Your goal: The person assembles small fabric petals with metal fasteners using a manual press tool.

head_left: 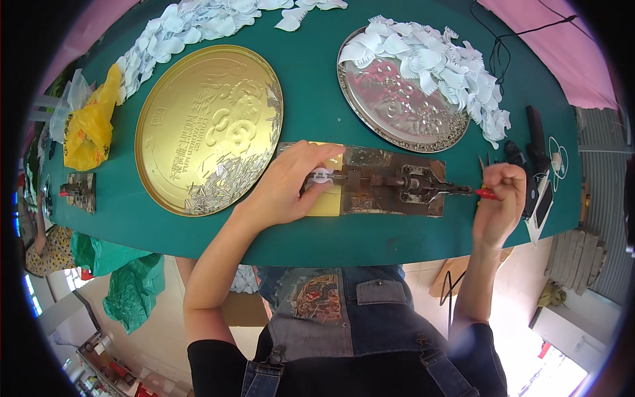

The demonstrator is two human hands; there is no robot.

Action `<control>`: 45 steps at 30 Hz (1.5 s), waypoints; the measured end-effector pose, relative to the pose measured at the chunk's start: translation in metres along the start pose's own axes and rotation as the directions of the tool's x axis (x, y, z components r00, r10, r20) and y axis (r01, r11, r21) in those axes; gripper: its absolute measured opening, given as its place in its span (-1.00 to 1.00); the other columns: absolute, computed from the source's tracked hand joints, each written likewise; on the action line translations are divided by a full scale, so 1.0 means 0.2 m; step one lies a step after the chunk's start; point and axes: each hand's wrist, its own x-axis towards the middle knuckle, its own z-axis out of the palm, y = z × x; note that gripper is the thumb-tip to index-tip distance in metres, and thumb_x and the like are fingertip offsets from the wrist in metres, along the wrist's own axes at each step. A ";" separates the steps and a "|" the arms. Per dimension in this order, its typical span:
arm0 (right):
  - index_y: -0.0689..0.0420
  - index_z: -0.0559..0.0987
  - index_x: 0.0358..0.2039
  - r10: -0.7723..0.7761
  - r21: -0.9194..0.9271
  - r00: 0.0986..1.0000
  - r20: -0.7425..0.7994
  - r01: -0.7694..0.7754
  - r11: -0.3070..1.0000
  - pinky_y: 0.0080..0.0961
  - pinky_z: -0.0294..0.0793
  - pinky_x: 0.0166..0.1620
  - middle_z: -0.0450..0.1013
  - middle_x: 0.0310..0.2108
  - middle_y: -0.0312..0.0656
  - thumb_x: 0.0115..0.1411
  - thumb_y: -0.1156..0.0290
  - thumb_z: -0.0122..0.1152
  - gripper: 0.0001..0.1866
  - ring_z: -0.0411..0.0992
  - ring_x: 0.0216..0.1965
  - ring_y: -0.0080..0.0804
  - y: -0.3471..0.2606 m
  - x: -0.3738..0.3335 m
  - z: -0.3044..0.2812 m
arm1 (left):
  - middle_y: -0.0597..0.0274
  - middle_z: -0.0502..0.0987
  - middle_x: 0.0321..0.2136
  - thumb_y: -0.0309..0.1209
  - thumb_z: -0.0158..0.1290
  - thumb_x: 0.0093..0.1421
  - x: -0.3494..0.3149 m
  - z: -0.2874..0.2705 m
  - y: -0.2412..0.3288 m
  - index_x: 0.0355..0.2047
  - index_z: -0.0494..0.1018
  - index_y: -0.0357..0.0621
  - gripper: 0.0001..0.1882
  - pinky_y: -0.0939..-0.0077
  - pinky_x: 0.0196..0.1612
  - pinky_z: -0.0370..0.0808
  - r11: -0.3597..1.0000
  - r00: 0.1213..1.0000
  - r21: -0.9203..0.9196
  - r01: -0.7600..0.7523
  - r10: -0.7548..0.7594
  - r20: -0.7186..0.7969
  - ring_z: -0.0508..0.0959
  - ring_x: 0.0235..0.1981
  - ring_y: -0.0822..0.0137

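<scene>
A metal toggle clamp (420,184) with a long push rod is fixed on a dark base plate (390,206) in front of me. My right hand (501,202) is closed on the clamp's red handle (487,193). At the rod's left end, the thumb and forefinger of my left hand (289,182) pinch a small white plastic piece (322,175). A yellow plate (332,204) lies under that piece. To the left, a round gold tray (192,86) holds many thin silver metal pins (225,185). My left fingers partly hide the white piece.
A round silver tray (390,99) holds white toothed plastic pieces (423,56) and small metal bits. More white pieces (178,30) are heaped at the back left. A yellow bag (92,132), a second small fixture (79,192), black cables (501,49) and a phone (542,206) lie around.
</scene>
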 end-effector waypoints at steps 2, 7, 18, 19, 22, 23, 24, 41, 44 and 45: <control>0.25 0.43 -0.40 -0.159 0.057 0.972 0.175 0.152 0.987 -0.55 0.22 -0.35 0.38 -0.49 -0.13 0.10 0.72 -0.17 -0.82 0.30 -0.43 -0.46 0.02 0.05 0.04 | 0.11 0.50 -0.27 -0.58 0.21 0.09 0.00 0.00 0.01 0.19 0.35 -0.11 -0.39 0.24 -0.20 0.46 0.998 0.999 -0.036 0.053 -0.053 -0.001 0.49 -0.31 0.08; 0.28 0.48 -0.33 0.010 -0.280 0.982 0.190 0.044 0.959 -0.57 0.27 -0.39 0.42 -0.51 -0.13 0.14 0.68 -0.19 -0.78 0.28 -0.53 -0.45 -0.04 0.02 -0.02 | 0.07 0.49 -0.21 -0.61 0.20 0.08 -0.02 -0.01 0.00 0.27 0.28 -0.11 -0.29 0.27 -0.19 0.49 0.984 0.987 -0.087 0.152 -0.147 0.070 0.52 -0.26 0.12; 0.30 0.55 -0.48 -0.088 -0.395 0.943 0.322 0.218 0.892 -0.61 0.37 -0.41 0.51 -0.49 -0.16 0.05 0.75 -0.18 -0.73 0.45 -0.46 -0.51 -0.06 -0.02 0.25 | 0.19 0.44 -0.34 -0.64 0.23 0.06 -0.04 0.02 -0.03 0.25 0.28 -0.12 -0.28 0.43 -0.14 0.45 0.981 0.990 -0.138 0.137 -0.142 -0.025 0.49 -0.29 0.26; 0.30 0.54 -0.46 -0.087 -0.400 0.952 0.294 0.205 0.893 -0.61 0.37 -0.41 0.51 -0.49 -0.16 0.05 0.76 -0.18 -0.73 0.46 -0.46 -0.50 -0.06 0.00 0.23 | 0.19 0.44 -0.34 -0.63 0.24 0.07 -0.04 0.02 -0.04 0.21 0.31 -0.13 -0.33 0.43 -0.13 0.45 0.963 0.978 -0.170 0.209 -0.207 0.031 0.50 -0.28 0.26; 0.29 0.52 -0.38 -0.040 -0.279 0.981 0.190 0.093 0.956 -0.62 0.36 -0.40 0.49 -0.46 -0.13 0.04 0.75 -0.19 -0.73 0.43 -0.48 -0.49 -0.07 0.03 0.06 | 0.16 0.44 -0.26 -0.61 0.27 0.06 -0.01 0.01 -0.02 0.16 0.32 -0.13 -0.36 0.39 -0.12 0.47 0.980 0.992 -0.157 0.125 -0.126 0.009 0.50 -0.24 0.23; 0.28 0.52 -0.37 -0.017 -0.236 0.983 0.181 0.061 0.970 -0.62 0.36 -0.40 0.48 -0.45 -0.13 0.04 0.75 -0.20 -0.72 0.42 -0.49 -0.48 -0.06 0.04 0.00 | 0.16 0.44 -0.26 -0.61 0.27 0.06 -0.01 0.01 -0.02 0.16 0.32 -0.13 -0.36 0.39 -0.12 0.47 0.979 0.992 -0.156 0.128 -0.129 0.007 0.50 -0.24 0.23; 0.27 0.50 -0.35 0.018 -0.184 0.983 0.185 0.017 0.983 -0.59 0.34 -0.33 0.43 -0.46 -0.16 0.04 0.72 -0.18 -0.74 0.36 -0.46 -0.47 -0.03 0.06 -0.06 | 0.15 0.44 -0.25 -0.61 0.27 0.06 -0.02 0.00 -0.02 0.15 0.33 -0.12 -0.37 0.38 -0.12 0.47 0.980 0.991 -0.146 0.135 -0.135 0.016 0.50 -0.23 0.22; 0.33 0.59 -0.36 -0.141 -0.384 0.927 0.347 0.277 0.881 -0.64 0.39 -0.44 0.49 -0.53 -0.17 0.12 0.77 -0.17 -0.70 0.44 -0.52 -0.53 -0.07 0.00 0.16 | 0.16 0.49 -0.24 -0.58 0.30 0.06 0.00 -0.02 -0.02 -0.09 0.43 -0.18 -0.59 0.40 -0.16 0.45 0.976 0.991 -0.167 0.136 -0.136 0.012 0.50 -0.23 0.20; 0.31 0.57 -0.29 0.000 -0.348 0.992 0.130 0.046 0.937 -0.65 0.40 -0.35 0.48 -0.47 -0.18 0.17 0.66 -0.20 -0.70 0.42 -0.46 -0.54 -0.03 0.06 -0.07 | 0.21 0.50 -0.35 -0.46 0.30 0.06 0.03 -0.06 0.00 -0.34 0.50 -0.17 -0.80 0.26 -0.21 0.45 0.996 1.000 -0.092 0.018 -0.016 0.017 0.48 -0.25 0.11; 0.31 0.57 -0.29 0.053 -0.274 0.995 0.086 -0.028 0.961 -0.66 0.40 -0.30 0.48 -0.44 -0.18 0.17 0.65 -0.20 -0.70 0.41 -0.42 -0.54 0.02 0.09 -0.15 | 0.21 0.50 -0.35 -0.46 0.30 0.06 0.03 -0.07 -0.02 -0.34 0.50 -0.17 -0.80 0.26 -0.21 0.45 0.996 1.000 -0.089 0.017 -0.016 0.013 0.48 -0.25 0.11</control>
